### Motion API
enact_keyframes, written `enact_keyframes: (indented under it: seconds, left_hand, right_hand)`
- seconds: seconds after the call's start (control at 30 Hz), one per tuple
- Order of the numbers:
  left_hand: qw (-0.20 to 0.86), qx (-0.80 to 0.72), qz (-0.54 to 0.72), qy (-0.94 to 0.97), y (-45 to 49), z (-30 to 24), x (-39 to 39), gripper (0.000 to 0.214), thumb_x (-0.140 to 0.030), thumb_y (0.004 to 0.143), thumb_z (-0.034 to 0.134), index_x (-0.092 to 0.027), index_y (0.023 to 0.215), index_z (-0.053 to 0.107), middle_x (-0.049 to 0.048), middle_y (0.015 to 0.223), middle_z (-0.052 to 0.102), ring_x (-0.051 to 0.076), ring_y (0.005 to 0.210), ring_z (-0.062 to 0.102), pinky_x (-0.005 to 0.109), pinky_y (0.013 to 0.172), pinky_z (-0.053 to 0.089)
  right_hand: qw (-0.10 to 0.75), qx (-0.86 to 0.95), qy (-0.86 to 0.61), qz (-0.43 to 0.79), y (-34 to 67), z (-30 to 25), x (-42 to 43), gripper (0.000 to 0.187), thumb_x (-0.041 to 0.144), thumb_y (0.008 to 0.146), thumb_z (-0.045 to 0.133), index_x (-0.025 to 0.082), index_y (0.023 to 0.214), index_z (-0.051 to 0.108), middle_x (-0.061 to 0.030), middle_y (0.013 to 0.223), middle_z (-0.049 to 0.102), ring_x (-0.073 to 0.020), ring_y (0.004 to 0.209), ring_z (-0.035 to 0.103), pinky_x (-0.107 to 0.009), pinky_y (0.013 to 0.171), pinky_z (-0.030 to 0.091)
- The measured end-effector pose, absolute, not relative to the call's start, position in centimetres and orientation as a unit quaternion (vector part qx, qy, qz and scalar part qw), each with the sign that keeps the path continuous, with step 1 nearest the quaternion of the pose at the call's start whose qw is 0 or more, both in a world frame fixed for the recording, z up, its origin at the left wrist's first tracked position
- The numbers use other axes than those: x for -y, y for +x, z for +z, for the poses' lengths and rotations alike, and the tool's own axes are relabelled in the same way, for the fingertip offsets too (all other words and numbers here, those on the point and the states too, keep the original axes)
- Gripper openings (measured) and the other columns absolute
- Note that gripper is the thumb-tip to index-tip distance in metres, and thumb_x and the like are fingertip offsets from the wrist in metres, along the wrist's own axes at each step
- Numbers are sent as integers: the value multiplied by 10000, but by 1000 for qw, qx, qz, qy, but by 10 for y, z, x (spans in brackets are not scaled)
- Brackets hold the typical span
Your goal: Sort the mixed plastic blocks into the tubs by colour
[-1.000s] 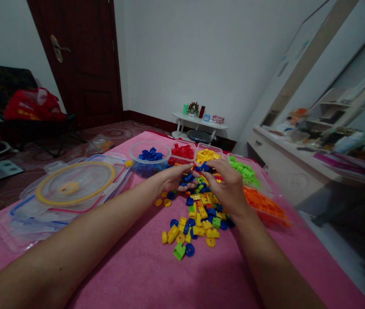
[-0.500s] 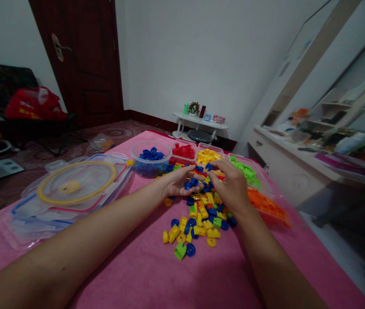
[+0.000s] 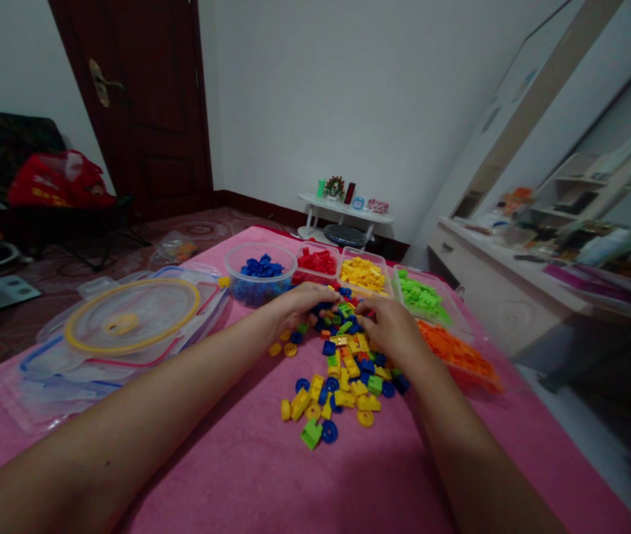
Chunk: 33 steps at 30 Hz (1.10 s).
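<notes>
A loose pile of toy building blocks in yellow, blue, green and other colours lies on the pink cloth, with small wheels among them. Over the pile's left side, my left hand is curled, palm turned inward, around some blue blocks. My right hand reaches down on the pile's right side, fingers bent among the pieces; whatever is at its fingertips is hidden. Behind the hands stand a round tub of blue blocks, a box of red blocks and a box of yellow blocks.
To the right sit a box of green blocks and a container of orange blocks. Stacked clear lids lie on the left. Beyond the table are a low white shelf, a door and a white dresser.
My left hand has turned from palm-up to fingers curled over the blue blocks. My right hand has lowered from above the left palm into the pile.
</notes>
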<state>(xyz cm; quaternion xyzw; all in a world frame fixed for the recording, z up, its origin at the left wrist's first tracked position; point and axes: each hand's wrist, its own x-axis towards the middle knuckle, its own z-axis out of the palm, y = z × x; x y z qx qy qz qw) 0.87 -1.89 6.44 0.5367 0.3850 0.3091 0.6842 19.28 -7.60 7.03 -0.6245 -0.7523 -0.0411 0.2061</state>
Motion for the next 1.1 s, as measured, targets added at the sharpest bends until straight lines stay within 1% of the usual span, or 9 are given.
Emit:
enact_keyframes:
  seconds: [0.07, 0.17, 0.27, 0.37, 0.47, 0.67, 0.8, 0.93, 1.1]
  left_hand:
    - [567, -376, 287, 675, 5, 68, 18, 187, -297, 681, 693, -129, 765, 702, 4, 638, 636, 62, 490, 483, 146, 441, 345]
    - [424, -315, 190, 828, 2, 73, 22, 131, -248, 641, 711, -167, 741, 736, 5, 672, 680, 108, 592, 560, 176, 552, 397]
    - [313, -299, 120, 893, 4, 74, 32, 145, -220, 570, 752, -215, 715, 744, -6, 649, 677, 122, 549, 547, 195, 516, 363]
    - [195, -324, 133, 916, 9, 70, 42, 197, -168, 467, 786, -233, 644, 730, -3, 585, 633, 123, 488, 487, 205, 472, 303]
    - [158, -336, 151, 916, 12, 64, 45, 158, -173, 477, 765, -235, 613, 714, 3, 544, 598, 124, 472, 455, 206, 464, 273]
    - [304, -352, 202, 862, 11, 67, 33, 162, -312, 591, 725, -174, 665, 685, -19, 513, 542, 104, 485, 436, 204, 463, 275]
    - [536, -366, 277, 708, 12, 78, 31, 234, -353, 676, 681, -141, 761, 635, -19, 581, 546, 79, 504, 443, 171, 431, 282]
    - [751, -326, 292, 495, 12, 82, 28, 220, -309, 710, 665, -128, 824, 614, 15, 652, 592, 73, 496, 499, 139, 366, 299]
    - [825, -316, 289, 368, 9, 78, 23, 288, -399, 777, 605, -150, 920, 614, 45, 756, 642, 153, 638, 648, 182, 430, 488]
  right_hand:
    - [146, 749, -646, -28, 193, 65, 76, 154, 171, 685, 650, 241, 811, 701, -27, 822, 694, -194, 792, 629, -280, 672, 438]
    - [121, 745, -655, -31, 191, 59, 78, 215, 222, 675, 683, 249, 887, 701, -47, 885, 698, -222, 848, 636, -294, 682, 437]
    - [113, 744, -657, -33, 187, 57, 79, 262, 244, 691, 676, 242, 952, 692, -71, 929, 692, -241, 874, 637, -314, 699, 447]
    - [102, 741, -662, -37, 183, 57, 82, 305, 203, 703, 650, 243, 1005, 678, -85, 969, 684, -248, 890, 638, -325, 705, 457]
    - [100, 739, -665, -51, 181, 57, 85, 330, 148, 700, 620, 243, 1012, 675, -88, 1009, 675, -242, 904, 637, -326, 724, 460]
    - [117, 740, -660, -44, 186, 55, 80, 236, 222, 740, 604, 243, 965, 670, -70, 974, 675, -237, 907, 628, -323, 718, 447]
    - [153, 729, -665, -56, 193, 58, 75, 172, 256, 744, 610, 245, 900, 680, -52, 893, 684, -219, 830, 624, -294, 653, 424]
    - [244, 714, -651, -81, 195, 71, 75, 173, 307, 757, 602, 227, 885, 687, -46, 885, 683, -190, 755, 609, -285, 637, 421]
    - [396, 702, -585, -98, 182, 86, 83, 220, 317, 804, 560, 204, 961, 663, -42, 850, 678, -174, 714, 599, -285, 636, 436]
